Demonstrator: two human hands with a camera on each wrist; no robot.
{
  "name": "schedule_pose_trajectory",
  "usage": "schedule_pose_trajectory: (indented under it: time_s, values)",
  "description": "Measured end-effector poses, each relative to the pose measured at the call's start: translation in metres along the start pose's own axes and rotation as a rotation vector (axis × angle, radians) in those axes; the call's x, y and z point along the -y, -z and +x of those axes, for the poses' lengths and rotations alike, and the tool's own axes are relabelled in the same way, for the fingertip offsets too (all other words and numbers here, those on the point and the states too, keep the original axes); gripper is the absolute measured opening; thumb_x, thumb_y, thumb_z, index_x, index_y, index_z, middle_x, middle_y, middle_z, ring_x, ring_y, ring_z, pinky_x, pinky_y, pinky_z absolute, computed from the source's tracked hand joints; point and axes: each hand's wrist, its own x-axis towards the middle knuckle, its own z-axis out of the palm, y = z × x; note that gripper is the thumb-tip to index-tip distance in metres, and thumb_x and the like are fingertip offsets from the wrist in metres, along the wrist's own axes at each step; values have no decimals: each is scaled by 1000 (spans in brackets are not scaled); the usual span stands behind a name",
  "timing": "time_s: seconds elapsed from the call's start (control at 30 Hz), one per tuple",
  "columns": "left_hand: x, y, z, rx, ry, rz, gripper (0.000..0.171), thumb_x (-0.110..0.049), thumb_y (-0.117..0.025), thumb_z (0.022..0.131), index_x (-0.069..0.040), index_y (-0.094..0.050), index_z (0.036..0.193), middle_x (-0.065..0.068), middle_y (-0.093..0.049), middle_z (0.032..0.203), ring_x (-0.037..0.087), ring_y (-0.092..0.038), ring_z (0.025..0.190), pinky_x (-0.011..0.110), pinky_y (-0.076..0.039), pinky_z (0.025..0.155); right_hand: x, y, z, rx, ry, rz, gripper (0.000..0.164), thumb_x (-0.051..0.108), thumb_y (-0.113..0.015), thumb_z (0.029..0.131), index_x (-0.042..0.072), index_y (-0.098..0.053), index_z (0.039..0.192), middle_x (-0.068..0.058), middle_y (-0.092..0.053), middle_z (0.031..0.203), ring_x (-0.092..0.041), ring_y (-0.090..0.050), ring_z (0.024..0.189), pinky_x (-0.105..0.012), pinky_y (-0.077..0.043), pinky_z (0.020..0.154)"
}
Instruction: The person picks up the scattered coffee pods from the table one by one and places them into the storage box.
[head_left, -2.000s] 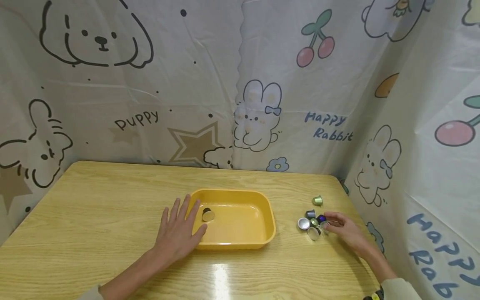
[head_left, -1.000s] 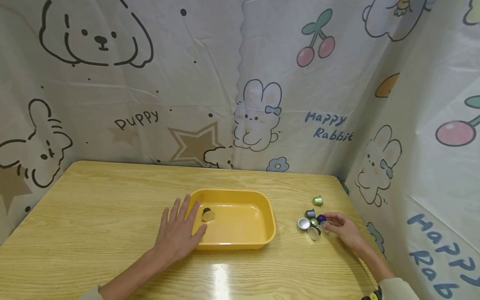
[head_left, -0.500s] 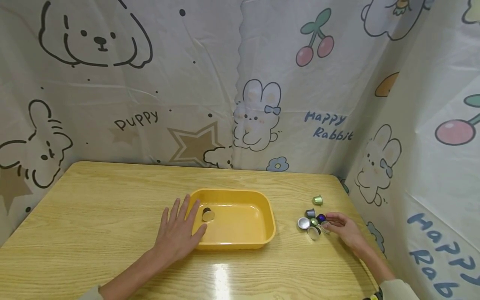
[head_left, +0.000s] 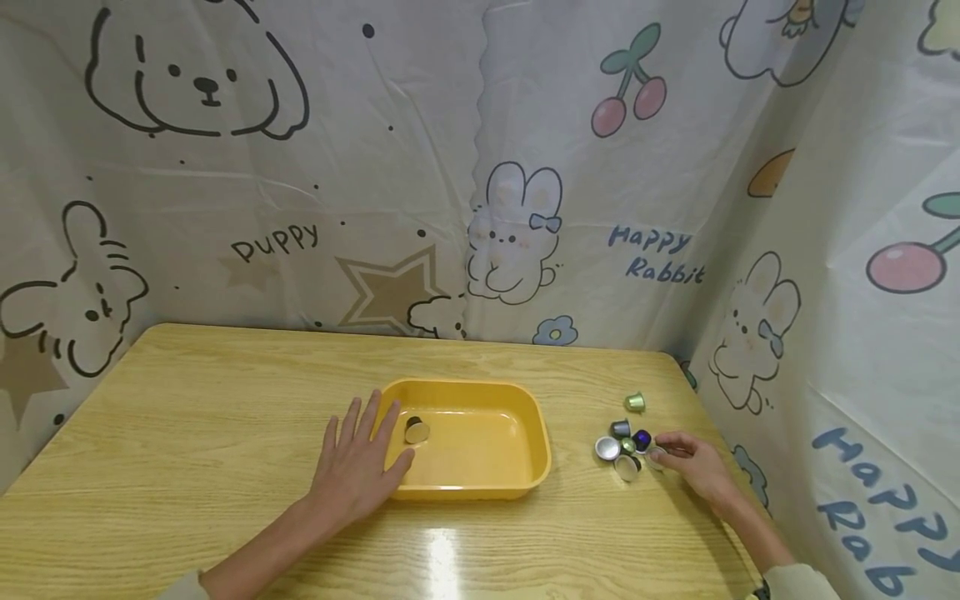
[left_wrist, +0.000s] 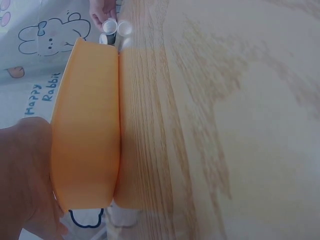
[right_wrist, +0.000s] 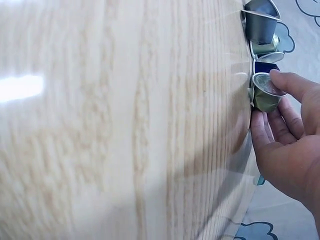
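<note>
My right hand [head_left: 697,468] pinches a green coffee capsule [right_wrist: 267,102] between thumb and fingers, its silver lid facing the thumb. Right beside it in the head view is a blue capsule [head_left: 642,440], in a cluster with a dark grey capsule [head_left: 620,427], a small green one [head_left: 627,446], one showing its silver lid [head_left: 607,448] and a pale-lidded one [head_left: 627,468]. My left hand [head_left: 358,471], fingers spread, rests over the left rim of a yellow tray [head_left: 487,492]. Inside that tray lies a black capsule with a cream lid [head_left: 417,431].
Behind the cluster another light green capsule [head_left: 635,402] stands apart on the wooden table [head_left: 225,400]. A printed curtain [head_left: 375,167] hangs along the back, and its right side [head_left: 847,358] runs close to my right arm.
My right hand has shifted slightly right with the pinched capsule, opening a small gap to the blue capsule. The left hand and the tray stay put.
</note>
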Motion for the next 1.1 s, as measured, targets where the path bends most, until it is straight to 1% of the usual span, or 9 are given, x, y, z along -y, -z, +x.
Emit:
schedule_pose_trajectory:
  time_s: [0.07, 0.23, 0.3, 0.5, 0.67, 0.8, 0.87, 0.97, 1.1]
  values:
    - [0, 0, 0, 3, 1, -1, 68, -41, -56, 99, -5, -38, 154, 25, -24, 159, 50, -18, 145, 72, -14, 109, 0, 2, 0, -5, -11, -11, 52, 29, -70, 95, -8, -56, 130, -28, -54, 135, -41, -51, 124, -45, -42, 97]
    - [0, -1, 0, 0, -1, 4, 68, -42, -56, 99, -5, -37, 154, 25, -24, 159, 50, -18, 144, 72, -15, 108, 2, 10, -2, -23, -25, 9, 57, 31, -68, 96, -9, -53, 133, -28, -52, 136, -38, -50, 121, -37, -43, 92]
    - [0, -1, 0, 1, 1, 2, 69, -42, -56, 99, -5, -37, 154, 25, -24, 160, 50, -18, 145, 72, -14, 108, 6, 13, -3, -30, -26, 21, 60, 34, -68, 96, -9, -52, 134, -28, -50, 138, -38, -48, 123, -37, -41, 93]
    - [1, 0, 0, 5, 5, 7, 68, -42, -56, 99, -6, -37, 154, 25, -24, 159, 49, -18, 145, 71, -14, 109, 30, 14, -3, -43, -6, 30, 64, 39, -70, 93, -7, -53, 135, -28, -49, 141, -42, -46, 128, -52, -36, 104]
    - [1, 0, 0, -5, 0, 7, 68, -41, -57, 99, -5, -38, 154, 25, -25, 159, 50, -19, 144, 72, -15, 108, 58, 7, 0, -28, 94, 24, 58, 38, -70, 94, -5, -58, 131, -25, -55, 136, -42, -51, 127, -56, -38, 103]
    - [1, 0, 0, -1, 0, 10, 68, -42, -56, 99, -5, -38, 154, 25, -25, 159, 49, -18, 145, 72, -14, 108, 82, -4, 3, 7, 189, 35, 48, 32, -70, 95, -3, -61, 127, -21, -61, 129, -36, -58, 121, -45, -47, 98]
    - [0, 0, 0, 3, 0, 14, 68, -43, -55, 99, -5, -38, 154, 25, -24, 159, 49, -18, 145, 72, -14, 109, 94, -11, 4, 19, 232, 35, 44, 29, -71, 95, -1, -63, 124, -17, -65, 123, -29, -62, 114, -35, -50, 92]
    - [0, 0, 0, 7, 2, 19, 69, -43, -55, 99, -5, -37, 154, 25, -24, 159, 49, -18, 145, 72, -13, 109, 110, -22, 7, 40, 287, 57, 38, 25, -73, 93, -1, -65, 120, -14, -68, 114, -22, -66, 105, -28, -53, 85]
    - [0, 0, 0, 9, 5, 24, 69, -42, -56, 99, -6, -37, 154, 25, -24, 159, 49, -18, 145, 72, -13, 109, 130, -39, 11, 85, 360, 91, 33, 20, -74, 92, -2, -66, 116, -13, -68, 110, -24, -67, 102, -29, -54, 84]
